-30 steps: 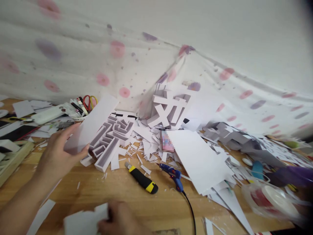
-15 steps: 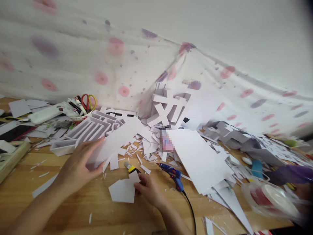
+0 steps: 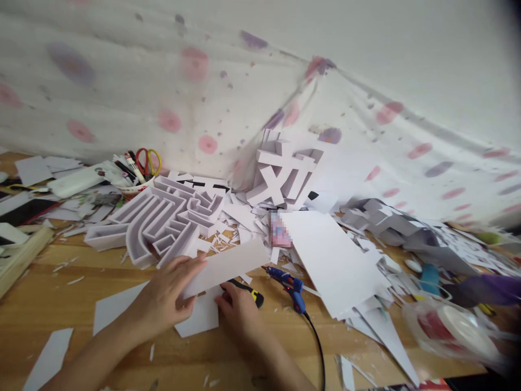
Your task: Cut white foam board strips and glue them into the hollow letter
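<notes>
The left hand (image 3: 165,293) has its thumb and fingers pinching a long white panel (image 3: 232,266), which is raised over the surface (image 3: 228,369) and points toward two o'clock. At nine o'clock from the right hand (image 3: 243,315), just beside it, is a smaller white cut piece (image 3: 200,320); the right fingers are bent together at its edge, and I cannot tell whether they pinch it. A black-and-yellow utility knife (image 3: 257,298) lies partly hidden behind that hand, toward one o'clock.

A blue hot-glue gun (image 3: 290,285) rests at the right hand's two o'clock, with a large white sheet (image 3: 342,260) farther out that way. At twelve o'clock from the left hand lies a hollow, walled white character (image 3: 142,239). Another white character (image 3: 271,184) leans upright at the right hand's one o'clock, behind scattered offcuts (image 3: 222,240).
</notes>
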Available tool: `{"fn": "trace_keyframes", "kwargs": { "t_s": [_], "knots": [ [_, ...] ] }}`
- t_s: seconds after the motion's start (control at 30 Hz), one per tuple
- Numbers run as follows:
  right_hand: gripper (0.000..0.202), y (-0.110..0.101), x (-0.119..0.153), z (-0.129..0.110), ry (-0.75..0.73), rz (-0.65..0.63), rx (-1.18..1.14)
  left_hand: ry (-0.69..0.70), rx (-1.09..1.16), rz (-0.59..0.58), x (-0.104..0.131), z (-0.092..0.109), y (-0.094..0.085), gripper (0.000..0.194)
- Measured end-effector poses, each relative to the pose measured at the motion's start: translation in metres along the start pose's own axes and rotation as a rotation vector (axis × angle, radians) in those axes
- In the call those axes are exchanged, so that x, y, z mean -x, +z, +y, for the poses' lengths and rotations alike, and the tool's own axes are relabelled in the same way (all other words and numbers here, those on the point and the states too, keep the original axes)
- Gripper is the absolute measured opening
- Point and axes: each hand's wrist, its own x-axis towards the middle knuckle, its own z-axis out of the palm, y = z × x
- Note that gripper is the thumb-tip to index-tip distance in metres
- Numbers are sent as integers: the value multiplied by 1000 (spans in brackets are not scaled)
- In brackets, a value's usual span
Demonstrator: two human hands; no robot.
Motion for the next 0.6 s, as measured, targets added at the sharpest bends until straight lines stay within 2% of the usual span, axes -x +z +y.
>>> {"fn": "trace_keyframes", "kwargs": {
  "t_s": [0.1, 0.2, 0.33, 0.43, 0.5, 0.6],
  "knots": [
    [13, 3, -1, 6, 68, 7, -135, -13, -1, 3, 3, -2, 3, 69],
    [4, 3, -1, 12, 187, -33, -420, -16, -14, 26, 6, -6, 6, 71],
    [25, -8, 6, 17, 336, -77, -775, -85, -41, 106, 9, -10, 9, 65],
    [33, -17, 16, 19, 345, -74, -967, -131, -96, 204, 9, -11, 13, 61],
    [36, -20, 22, 20, 330, -81, -1029, -159, -142, 215, 9, -11, 19, 62],
    [30, -20, 25, 19, 289, -37, -952, -216, -200, 184, 8, -11, 31, 65]
  ]
}}
